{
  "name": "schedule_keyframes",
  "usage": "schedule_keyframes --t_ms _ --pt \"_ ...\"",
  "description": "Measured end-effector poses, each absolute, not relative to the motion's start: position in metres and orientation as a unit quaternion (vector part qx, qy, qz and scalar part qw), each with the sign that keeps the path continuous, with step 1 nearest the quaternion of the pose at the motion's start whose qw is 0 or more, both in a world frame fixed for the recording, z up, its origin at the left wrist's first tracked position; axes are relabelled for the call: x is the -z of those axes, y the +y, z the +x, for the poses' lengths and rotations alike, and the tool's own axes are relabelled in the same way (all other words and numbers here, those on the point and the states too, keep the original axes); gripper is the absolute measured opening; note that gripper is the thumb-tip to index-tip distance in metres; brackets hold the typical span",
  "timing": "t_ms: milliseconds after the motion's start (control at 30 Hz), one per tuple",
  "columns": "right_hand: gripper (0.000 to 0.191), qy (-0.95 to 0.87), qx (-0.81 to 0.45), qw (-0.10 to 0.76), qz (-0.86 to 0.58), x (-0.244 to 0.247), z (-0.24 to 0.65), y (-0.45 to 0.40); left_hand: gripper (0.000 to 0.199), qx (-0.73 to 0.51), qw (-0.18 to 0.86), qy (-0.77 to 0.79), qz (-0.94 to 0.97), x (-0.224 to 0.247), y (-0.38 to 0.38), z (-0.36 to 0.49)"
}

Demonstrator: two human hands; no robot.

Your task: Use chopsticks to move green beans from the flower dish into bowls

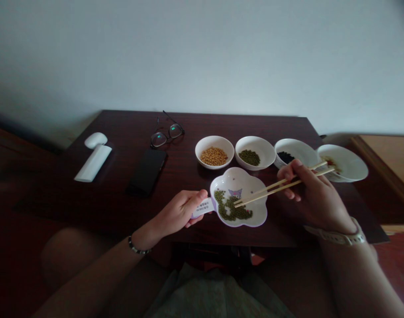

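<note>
My left hand (182, 211) grips the labelled handle of a white flower-shaped dish (257, 215) with a purple rim. Green mung beans (234, 212) lie spread over the dish's left and lower part, beside a printed cartoon figure. In my right hand (309, 190) is a pair of wooden chopsticks (271, 191), their tips down among the beans. No bean can be made out between the tips. Behind the dish stand a white bowl (198, 152) of yellow soybeans (214, 156) and another white bowl (268, 154) holding mung beans (249, 157).
Farther right are a bowl (303, 150) with black beans (285, 157) and a bowl (354, 165) with mixed contents, partly behind my right hand. Left on the dark table (188, 176) lie a black phone (147, 172), eyeglasses (168, 135) and a white case (94, 163). A wall rises behind.
</note>
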State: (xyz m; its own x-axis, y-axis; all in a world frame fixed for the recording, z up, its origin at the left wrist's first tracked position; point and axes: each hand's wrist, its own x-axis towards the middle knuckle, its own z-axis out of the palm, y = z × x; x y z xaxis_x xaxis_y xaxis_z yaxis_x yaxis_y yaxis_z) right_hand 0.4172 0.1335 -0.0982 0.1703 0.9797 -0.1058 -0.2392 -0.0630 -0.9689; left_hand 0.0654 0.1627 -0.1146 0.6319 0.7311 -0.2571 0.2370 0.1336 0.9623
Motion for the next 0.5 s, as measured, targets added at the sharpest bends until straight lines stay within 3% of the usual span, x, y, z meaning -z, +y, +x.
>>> schedule_keyframes --t_ms 200,500 --pt "0.048 -0.389 -0.540 0.521 -0.535 0.1011 0.4231 0.1320 0.074 -0.190 0.648 0.389 0.626 0.1141 0.1628 0.0659" --pt "0.049 -0.390 -0.515 0.547 -0.533 0.1022 0.4206 0.1324 0.075 -0.204 0.640 0.400 0.623 0.1118 0.1615 0.0678"
